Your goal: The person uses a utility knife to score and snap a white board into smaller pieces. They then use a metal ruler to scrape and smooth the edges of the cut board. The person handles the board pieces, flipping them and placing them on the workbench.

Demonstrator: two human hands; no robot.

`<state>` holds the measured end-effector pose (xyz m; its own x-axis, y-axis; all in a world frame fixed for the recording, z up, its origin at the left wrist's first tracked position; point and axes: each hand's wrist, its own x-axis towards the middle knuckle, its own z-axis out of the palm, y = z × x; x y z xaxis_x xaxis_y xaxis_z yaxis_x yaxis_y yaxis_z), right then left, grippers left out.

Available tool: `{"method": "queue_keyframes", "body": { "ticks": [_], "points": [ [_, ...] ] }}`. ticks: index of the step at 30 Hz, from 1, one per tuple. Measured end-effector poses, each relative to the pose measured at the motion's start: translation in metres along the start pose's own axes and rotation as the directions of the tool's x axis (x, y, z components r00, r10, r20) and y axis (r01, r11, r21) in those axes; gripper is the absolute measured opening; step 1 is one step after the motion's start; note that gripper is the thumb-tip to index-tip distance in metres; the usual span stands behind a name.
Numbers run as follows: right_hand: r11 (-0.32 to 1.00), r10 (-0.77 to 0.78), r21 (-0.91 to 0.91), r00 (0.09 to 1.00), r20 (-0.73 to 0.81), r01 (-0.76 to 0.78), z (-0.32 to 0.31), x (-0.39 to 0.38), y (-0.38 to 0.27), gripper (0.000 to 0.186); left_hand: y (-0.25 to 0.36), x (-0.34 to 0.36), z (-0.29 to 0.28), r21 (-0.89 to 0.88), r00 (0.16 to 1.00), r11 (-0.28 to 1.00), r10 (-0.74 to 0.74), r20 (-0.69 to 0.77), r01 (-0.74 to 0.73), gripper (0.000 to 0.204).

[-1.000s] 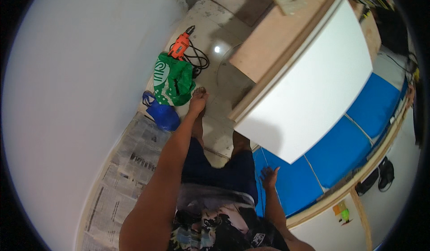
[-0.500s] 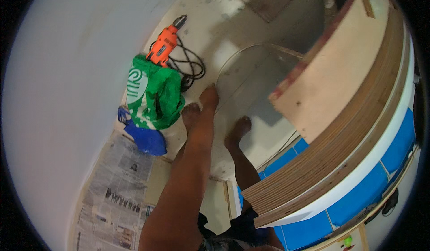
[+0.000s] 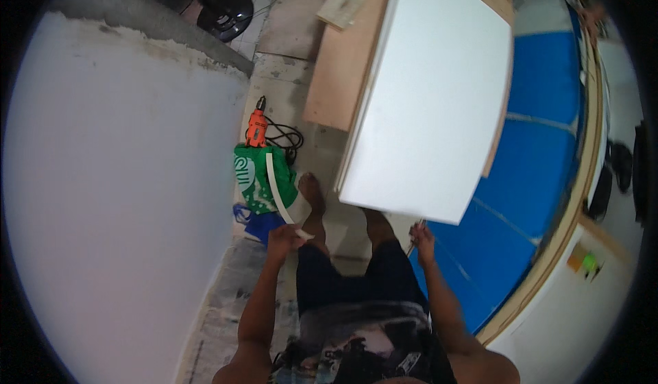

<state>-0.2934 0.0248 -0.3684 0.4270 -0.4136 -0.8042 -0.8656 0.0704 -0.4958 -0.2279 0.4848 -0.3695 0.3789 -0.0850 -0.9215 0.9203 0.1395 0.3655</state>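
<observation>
Lower centre: the left hand (image 3: 283, 241) has its fingers clamped on a curved cream strip (image 3: 277, 193), which rises left of centre; the right hand (image 3: 423, 242) has its fingers bent near the white panel's lower edge, whether closed on anything cannot be told. Centre to upper right: the white panel (image 3: 432, 96) lies over a wooden board (image 3: 339, 86). In judgement, the panel is already in place on the board, while the strip is in hand but not yet attached to anything visible. Left of centre, farther: an unheld orange drill (image 3: 257, 129) beside a green bag (image 3: 266, 178).
</observation>
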Motion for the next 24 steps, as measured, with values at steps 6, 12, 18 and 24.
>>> {"method": "queue_keyframes", "body": {
  "ticks": [6, 12, 18, 24],
  "points": [
    [0.944, -0.327, -0.150, 0.781, -0.532, 0.293, -0.036, -0.004, -0.026, 0.047, 0.099, -0.070, 0.028, 0.533, 0.968, 0.815, 0.250, 0.030, -0.227, 0.022],
    [0.822, -0.569, -0.250, 0.745, -0.348, 0.511, -0.049, 0.008, -0.079, 0.044, 0.125, -0.018, 0.104, 0.623, 0.364, 0.106, 0.881, 0.303, -0.775, 0.023],
    [0.909, -0.384, 0.081, 0.897, -0.221, 0.409, -0.044, -0.017, -0.115, 0.047, 0.113, -0.019, 0.172, 0.606, 0.589, 0.385, 0.788, 0.177, -0.697, 0.021],
    [0.948, -0.316, -0.114, 0.927, -0.201, 0.298, -0.052, -0.030, -0.120, 0.069, 0.099, 0.002, 0.165, 0.597, 0.606, 0.457, 0.793, 0.063, -0.660, 0.019]
  ]
}}
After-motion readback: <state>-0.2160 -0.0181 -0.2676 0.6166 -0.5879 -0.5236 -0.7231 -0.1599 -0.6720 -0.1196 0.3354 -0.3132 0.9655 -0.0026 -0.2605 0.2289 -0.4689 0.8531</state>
